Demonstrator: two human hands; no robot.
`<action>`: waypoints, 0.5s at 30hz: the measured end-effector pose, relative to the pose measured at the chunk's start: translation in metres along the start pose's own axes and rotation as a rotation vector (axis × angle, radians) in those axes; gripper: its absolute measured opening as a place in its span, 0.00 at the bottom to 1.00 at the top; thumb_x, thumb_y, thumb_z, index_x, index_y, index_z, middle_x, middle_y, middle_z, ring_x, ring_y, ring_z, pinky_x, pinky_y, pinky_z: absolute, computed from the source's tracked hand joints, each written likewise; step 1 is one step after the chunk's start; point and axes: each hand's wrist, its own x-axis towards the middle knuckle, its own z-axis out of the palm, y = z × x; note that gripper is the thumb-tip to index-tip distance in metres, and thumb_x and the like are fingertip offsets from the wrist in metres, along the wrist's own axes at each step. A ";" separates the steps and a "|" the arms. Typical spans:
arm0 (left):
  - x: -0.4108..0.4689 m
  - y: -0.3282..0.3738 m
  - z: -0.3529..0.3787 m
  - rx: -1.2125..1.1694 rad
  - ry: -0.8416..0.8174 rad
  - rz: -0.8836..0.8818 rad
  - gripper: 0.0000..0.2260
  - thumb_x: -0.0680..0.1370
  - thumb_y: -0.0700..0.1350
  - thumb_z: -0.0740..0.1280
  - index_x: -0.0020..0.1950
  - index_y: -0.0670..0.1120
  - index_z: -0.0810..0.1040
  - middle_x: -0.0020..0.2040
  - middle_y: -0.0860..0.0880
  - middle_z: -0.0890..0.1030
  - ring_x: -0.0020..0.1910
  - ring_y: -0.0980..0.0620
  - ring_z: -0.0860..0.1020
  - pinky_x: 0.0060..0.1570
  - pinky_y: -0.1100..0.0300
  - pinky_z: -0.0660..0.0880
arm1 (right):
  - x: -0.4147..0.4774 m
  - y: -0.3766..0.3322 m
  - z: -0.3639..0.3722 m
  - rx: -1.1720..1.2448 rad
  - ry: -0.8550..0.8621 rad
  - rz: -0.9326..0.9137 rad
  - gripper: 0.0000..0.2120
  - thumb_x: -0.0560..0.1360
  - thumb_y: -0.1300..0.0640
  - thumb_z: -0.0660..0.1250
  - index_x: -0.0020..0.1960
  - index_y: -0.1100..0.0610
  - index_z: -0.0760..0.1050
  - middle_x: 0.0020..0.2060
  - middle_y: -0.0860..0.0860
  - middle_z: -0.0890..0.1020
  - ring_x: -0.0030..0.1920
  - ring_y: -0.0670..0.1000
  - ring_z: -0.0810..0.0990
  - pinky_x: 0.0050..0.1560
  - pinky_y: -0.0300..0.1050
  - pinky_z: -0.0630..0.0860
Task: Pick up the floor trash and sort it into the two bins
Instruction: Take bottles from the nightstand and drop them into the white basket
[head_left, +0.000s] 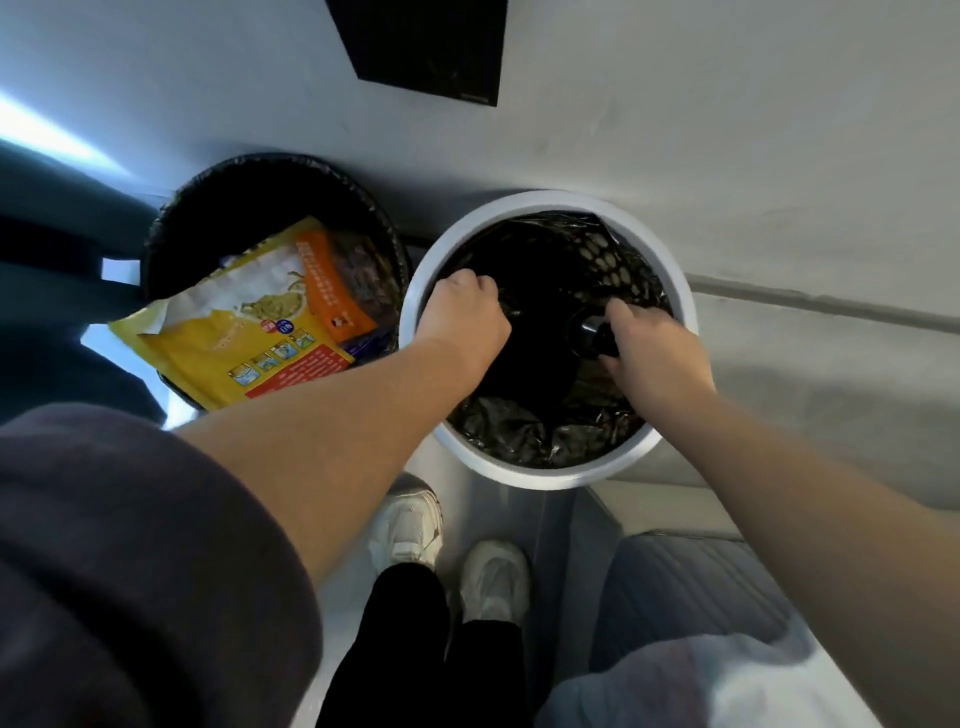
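Two bins stand against the wall. The white bin (524, 475) on the right is lined with a black bag. Over its mouth, my right hand (654, 348) grips a small dark bottle-like object (592, 332) by its cap end. My left hand (462, 322) is fisted at the left inner rim, on the black liner as far as I can tell. The black bin (176, 208) on the left holds a large yellow and orange food package (260, 322) that sticks out over its front rim.
My two white shoes (405, 525) stand on the pale floor just in front of the white bin. A grey cushioned seat (675, 582) lies at the lower right. A dark panel (431, 47) hangs on the wall above.
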 end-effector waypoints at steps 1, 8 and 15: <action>0.002 0.000 0.003 -0.003 -0.003 0.001 0.23 0.73 0.38 0.68 0.67 0.39 0.69 0.61 0.38 0.68 0.60 0.39 0.69 0.47 0.54 0.69 | 0.003 -0.002 0.002 -0.010 -0.007 -0.009 0.15 0.74 0.57 0.69 0.56 0.59 0.67 0.51 0.56 0.77 0.52 0.59 0.76 0.38 0.48 0.67; 0.035 0.019 0.035 -0.114 -0.026 -0.008 0.25 0.75 0.39 0.66 0.71 0.37 0.63 0.65 0.37 0.65 0.62 0.40 0.67 0.55 0.53 0.71 | 0.034 -0.013 0.026 -0.002 -0.022 0.016 0.17 0.76 0.59 0.67 0.62 0.61 0.67 0.58 0.59 0.71 0.47 0.62 0.78 0.35 0.49 0.68; 0.055 0.034 0.050 -0.228 0.054 -0.047 0.27 0.75 0.38 0.64 0.73 0.37 0.59 0.66 0.38 0.66 0.64 0.40 0.66 0.59 0.51 0.69 | 0.049 -0.017 0.051 0.014 -0.037 0.055 0.20 0.76 0.62 0.65 0.66 0.61 0.65 0.66 0.61 0.67 0.50 0.63 0.78 0.36 0.49 0.70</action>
